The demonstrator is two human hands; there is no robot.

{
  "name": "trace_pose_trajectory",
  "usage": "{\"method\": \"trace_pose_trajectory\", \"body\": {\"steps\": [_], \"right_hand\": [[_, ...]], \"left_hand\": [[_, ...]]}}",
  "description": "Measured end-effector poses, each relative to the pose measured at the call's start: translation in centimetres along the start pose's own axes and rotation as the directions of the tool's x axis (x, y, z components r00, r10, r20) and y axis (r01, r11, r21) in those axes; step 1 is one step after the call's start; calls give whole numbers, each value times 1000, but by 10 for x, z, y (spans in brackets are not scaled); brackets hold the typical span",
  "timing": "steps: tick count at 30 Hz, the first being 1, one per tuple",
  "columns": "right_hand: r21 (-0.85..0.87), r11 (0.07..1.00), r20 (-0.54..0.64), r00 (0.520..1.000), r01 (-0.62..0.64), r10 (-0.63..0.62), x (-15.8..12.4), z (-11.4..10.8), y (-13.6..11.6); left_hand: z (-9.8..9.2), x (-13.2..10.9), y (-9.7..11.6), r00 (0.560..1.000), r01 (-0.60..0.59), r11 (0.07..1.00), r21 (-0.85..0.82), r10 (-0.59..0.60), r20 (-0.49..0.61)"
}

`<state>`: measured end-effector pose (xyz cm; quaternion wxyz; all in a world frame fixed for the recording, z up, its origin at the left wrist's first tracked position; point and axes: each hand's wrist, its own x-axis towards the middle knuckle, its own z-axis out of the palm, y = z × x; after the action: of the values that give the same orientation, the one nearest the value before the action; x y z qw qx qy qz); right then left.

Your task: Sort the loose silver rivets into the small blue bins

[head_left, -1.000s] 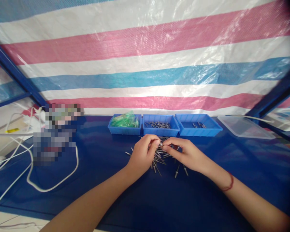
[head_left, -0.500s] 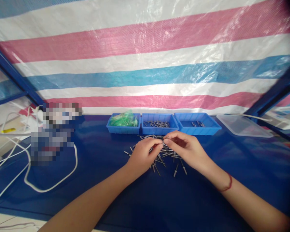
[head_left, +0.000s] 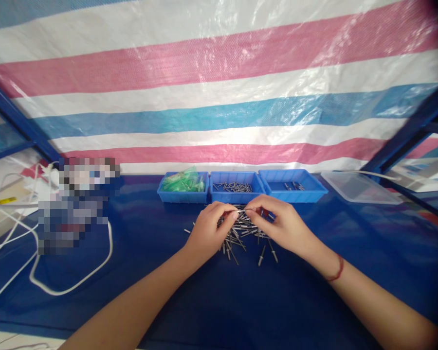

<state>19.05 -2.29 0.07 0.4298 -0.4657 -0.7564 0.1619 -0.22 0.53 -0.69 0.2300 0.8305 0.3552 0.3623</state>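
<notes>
Between my two hands a thin metal pop rivet (head_left: 243, 210) lies roughly level. My left hand (head_left: 211, 226) pinches one end of it with thumb and forefinger. The other end is pinched by my right hand (head_left: 279, 221), which wears a dark red cord at the wrist. Just below both hands spreads a loose pile of pop rivets (head_left: 237, 238), partly hidden by the fingers. Two single rivets (head_left: 262, 255) lie apart at the pile's near right side.
Behind the pile stand three blue bins: one with green plastic packaging (head_left: 184, 182), a middle one (head_left: 235, 198) with many rivets, a right one (head_left: 306, 194) with a few. A clear plastic lid (head_left: 361, 188) lies at right, white cables (head_left: 58, 293) at left.
My fingertips have drawn slightly apart, so the rivet between them now shows. The whole view has shifted a little, moving the bins and pile slightly left in the picture.
</notes>
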Motion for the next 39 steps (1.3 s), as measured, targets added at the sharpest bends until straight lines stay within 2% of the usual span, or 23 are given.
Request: {"method": "trace_pose_trajectory", "body": {"steps": [3,6,7,10,13,17,22,27,31,39], "right_hand": [[-131,991,-152,988,-39,19,4,-16,17],[-327,915,-403,911,-235,89,5,-36,47],[-416,860,-450,889,-296,89,5,-42,57],[-573,736,-484,873,-359,49,5,-51,78],[-617,734,-427,904,-282,-12,6,-46,76],[-598,796,-280,955,-91,-101,6,-30,51],[-504,863,-156,981,24,-118,3,-12,25],[-397,907,-15,988,138,-156,0,-2,16],[-359,916,37,983,179,-178,-1,1,13],[-336,929,74,987,156,-140,0,2,10]], "left_hand": [[-1,-1,1,1000,-6,997,72,4,27],[0,-5,4,988,-83,975,209,52,149],[0,-7,5,977,-122,962,244,74,199],[4,-13,7,936,-239,924,297,138,324],[8,-17,6,908,-311,894,323,179,378],[11,-16,4,903,-337,878,339,200,381],[13,-12,1,906,-358,855,377,219,363],[12,-11,-3,918,-343,839,423,203,342],[11,-11,-6,933,-313,827,468,176,314],[11,-12,-6,937,-301,815,495,157,312]]}}
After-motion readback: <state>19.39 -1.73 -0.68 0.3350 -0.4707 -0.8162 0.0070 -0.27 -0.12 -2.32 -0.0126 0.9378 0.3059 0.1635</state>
